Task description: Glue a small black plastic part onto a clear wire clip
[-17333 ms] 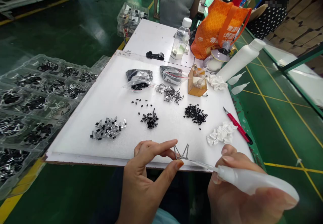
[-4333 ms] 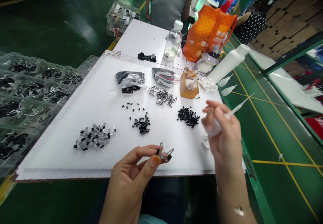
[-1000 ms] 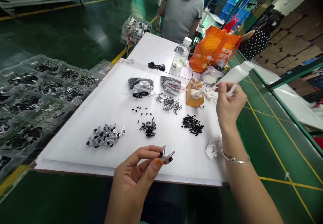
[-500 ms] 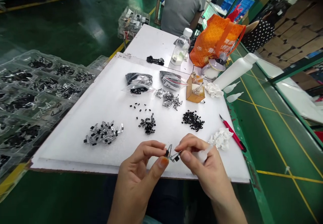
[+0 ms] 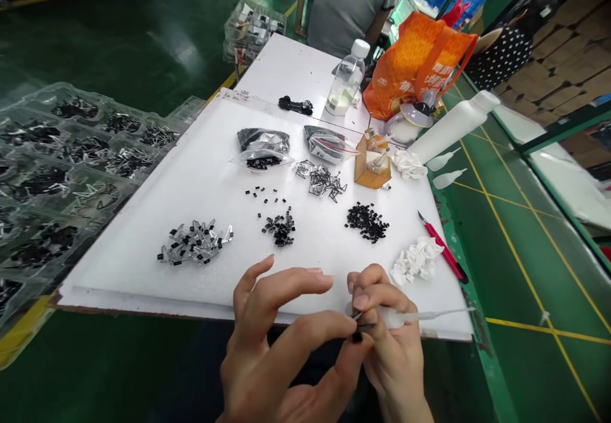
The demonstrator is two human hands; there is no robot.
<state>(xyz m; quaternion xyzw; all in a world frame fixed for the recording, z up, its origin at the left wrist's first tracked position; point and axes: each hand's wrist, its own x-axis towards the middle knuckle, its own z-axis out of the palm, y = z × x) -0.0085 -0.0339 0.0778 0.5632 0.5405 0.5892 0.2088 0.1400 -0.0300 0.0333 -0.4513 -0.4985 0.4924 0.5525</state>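
Note:
My left hand (image 5: 279, 340) and my right hand (image 5: 386, 340) meet just below the near edge of the white foam board (image 5: 157, 270). Together they pinch a small metal clip with black end caps (image 5: 358, 329). My left thumb and forefinger close on it while the other left fingers spread above. My right hand also holds a thin clear applicator bottle (image 5: 420, 315), its long tip pointing right. On the board lie a pile of finished clips (image 5: 193, 245), two piles of small black caps (image 5: 280, 227) (image 5: 366, 221) and a pile of bare metal clips (image 5: 322, 180).
Clear trays of parts (image 5: 57, 175) lie at the left. A red craft knife (image 5: 443, 255), white tissue wads (image 5: 416, 259), an orange box (image 5: 372, 163), bagged parts (image 5: 263, 148), a water bottle (image 5: 347, 79), a white bottle (image 5: 453, 127) and an orange bag (image 5: 420, 60) sit further back. Another person sits beyond the table.
My right hand came back from the orange box to the clip in my left hand. Both hands then dropped lower, nearer to me, below the board's edge.

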